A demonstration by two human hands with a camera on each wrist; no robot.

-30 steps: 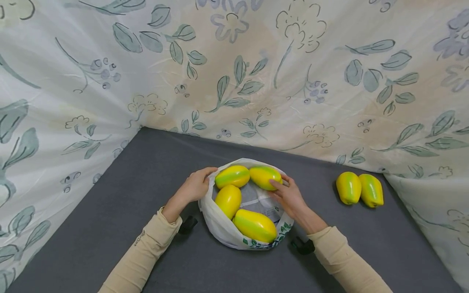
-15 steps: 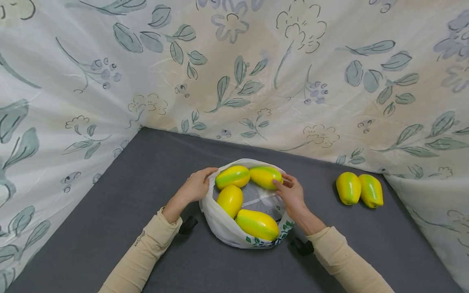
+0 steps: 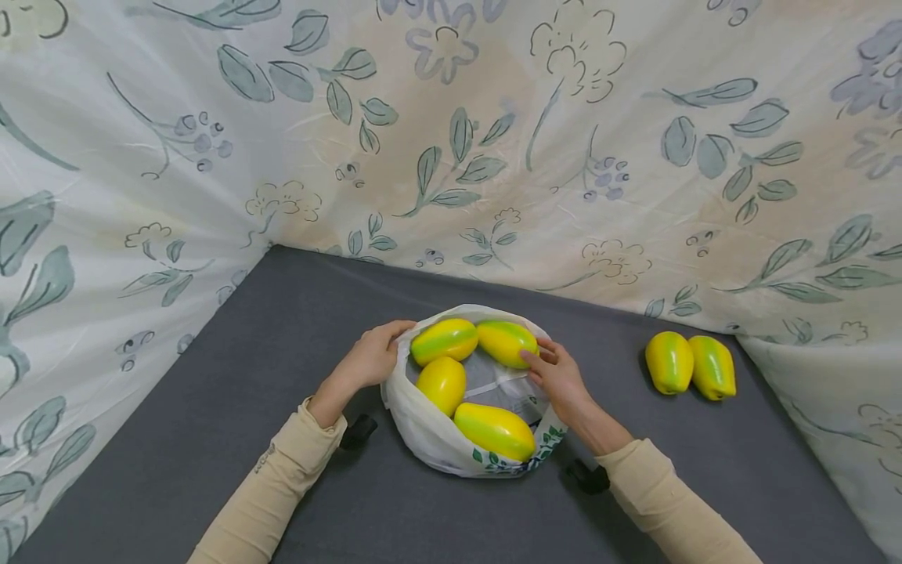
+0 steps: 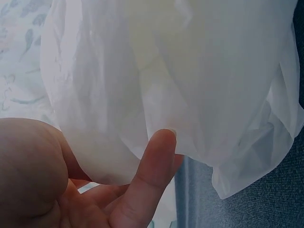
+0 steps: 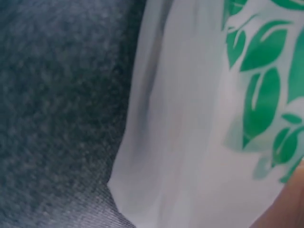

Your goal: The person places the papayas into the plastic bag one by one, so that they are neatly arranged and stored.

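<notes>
Little's shifted: four papayas [image 3: 495,432] stay inside the plastic bag [image 3: 423,432] the left hand [image 3: 368,360] pinches. The right hand's grip [image 3: 561,384] I can't tell.

Free centre in bag [image 3: 421,435]; yellow fruits [image 3: 441,385] block left, near, far.

Long beige sleeves cover both arms. The left sleeve [image 3: 264,493], between seven and eight o'clock, is lightly creased and bears a dark marking [image 3: 266,458] on its ten o'clock side, too small to read. The right sleeve [image 3: 665,495], between four and five o'clock, wears soft folds. Each cuff has a small black block beside it: the left block [image 3: 359,432] at three to four o'clock, the right block [image 3: 588,476] near eight. The left grip [image 3: 368,359] and right grip [image 3: 564,384] are bare hands.
</notes>
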